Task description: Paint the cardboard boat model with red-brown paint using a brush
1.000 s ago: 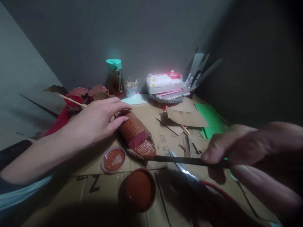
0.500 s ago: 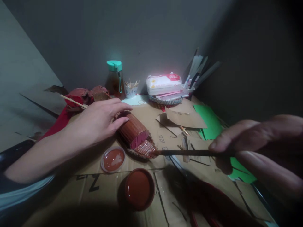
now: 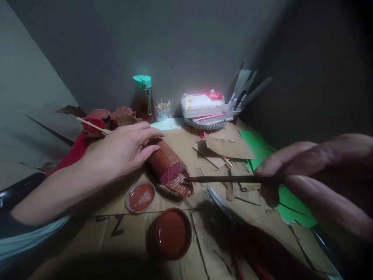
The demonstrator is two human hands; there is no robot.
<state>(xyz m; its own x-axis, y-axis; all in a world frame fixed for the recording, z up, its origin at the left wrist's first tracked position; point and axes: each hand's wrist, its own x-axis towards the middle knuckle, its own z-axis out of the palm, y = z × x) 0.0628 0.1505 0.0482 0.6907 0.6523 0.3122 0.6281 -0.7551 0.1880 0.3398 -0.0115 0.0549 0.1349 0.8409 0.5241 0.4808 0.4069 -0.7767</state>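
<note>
A small brown model boat [image 3: 167,159] with a rounded, ribbed roof lies slantwise on the cardboard, its pointed end toward me. My left hand [image 3: 132,146] grips its far end, thumb on the roof and fingers over the other side. Pinched between the thumb and fingers of my right hand [image 3: 309,175] is a thin paintbrush [image 3: 233,179]. Its brown tip touches the ribbed deck near the pointed end, which shines wet. Close by stand an open pot of reddish-brown paint [image 3: 174,234] and a paint-smeared lid [image 3: 141,196].
Scissors [image 3: 218,202] with red handles lie partly in shadow under my right hand. Cardboard scraps [image 3: 230,146] and green sheets [image 3: 255,142] are at the right. Along the wall stand a bottle [image 3: 142,97], a cup of sticks [image 3: 163,111] and a basket [image 3: 204,123] bearing a tissue pack [image 3: 203,104].
The brush tip has moved up and slightly left across the deck, from near the boat's point toward the roof. My left hand keeps its place on the boat.
</note>
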